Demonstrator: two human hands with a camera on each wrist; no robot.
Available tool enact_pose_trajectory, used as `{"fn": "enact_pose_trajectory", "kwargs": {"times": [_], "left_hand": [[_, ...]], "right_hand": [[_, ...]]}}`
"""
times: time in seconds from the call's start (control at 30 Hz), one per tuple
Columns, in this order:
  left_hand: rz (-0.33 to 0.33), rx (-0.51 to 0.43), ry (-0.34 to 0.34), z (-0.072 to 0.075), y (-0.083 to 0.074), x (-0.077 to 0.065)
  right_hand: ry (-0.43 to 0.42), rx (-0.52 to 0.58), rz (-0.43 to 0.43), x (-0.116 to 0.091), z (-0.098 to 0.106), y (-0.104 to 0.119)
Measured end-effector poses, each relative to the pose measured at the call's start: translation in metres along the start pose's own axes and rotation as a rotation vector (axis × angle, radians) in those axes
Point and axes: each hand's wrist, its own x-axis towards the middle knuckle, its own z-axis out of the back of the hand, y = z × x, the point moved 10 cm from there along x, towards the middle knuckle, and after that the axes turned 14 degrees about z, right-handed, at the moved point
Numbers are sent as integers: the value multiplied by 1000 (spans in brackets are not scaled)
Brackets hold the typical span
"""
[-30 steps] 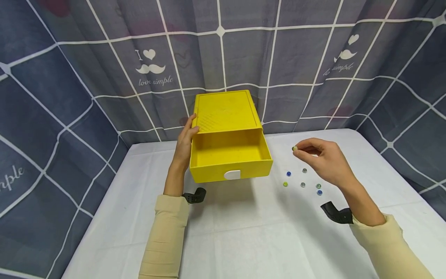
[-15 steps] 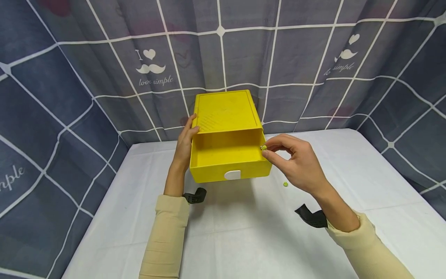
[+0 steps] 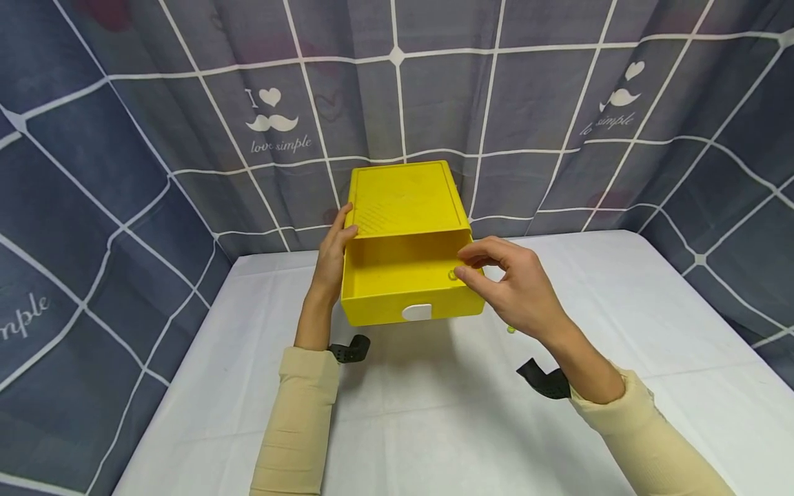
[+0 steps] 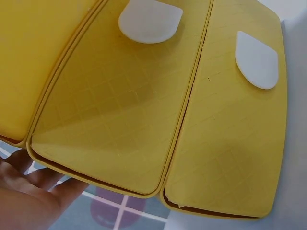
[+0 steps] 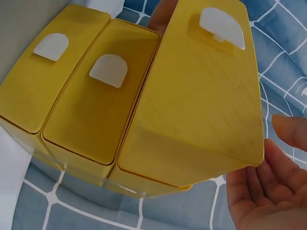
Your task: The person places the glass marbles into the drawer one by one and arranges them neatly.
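A yellow drawer unit (image 3: 403, 196) stands on the table with its top drawer (image 3: 397, 265) pulled out. My left hand (image 3: 330, 262) rests against the unit's left side, its thumb over the top edge. In the left wrist view, its fingers (image 4: 43, 179) reach along that side. At the drawer's right end, my right hand (image 3: 505, 279) hovers over the rim with thumb and forefinger apart. Just off its fingertips, a small yellow-green marble (image 3: 453, 275) shows inside the drawer. Nothing sits between thumb and fingers of the right hand (image 5: 273, 184) in the right wrist view.
Another yellow-green marble (image 3: 511, 329) lies on the white tablecloth (image 3: 422, 427), partly behind the right hand. Two lower drawers with white tabs, a middle one (image 5: 96, 100) and a bottom one (image 5: 48, 76), are closed. A grey checked curtain (image 3: 527, 103) hangs behind and at both sides.
My right hand has moved left from above the loose marbles to the drawer and let go of the pinched marble there. It now hides most marbles on the table. The left hand stays put.
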Motion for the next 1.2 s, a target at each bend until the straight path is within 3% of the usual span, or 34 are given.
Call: {"fn": "enact_pose_trajectory", "kwargs": {"times": [0.8,1.2], "left_hand": [[-2,-19,-8,3,0,2],[-6,-6,-3,0,-1,1]], "right_hand": [[-26,-2,-57,-11,14,-12],[-57,-124,-118,-28,28,-35]]}}
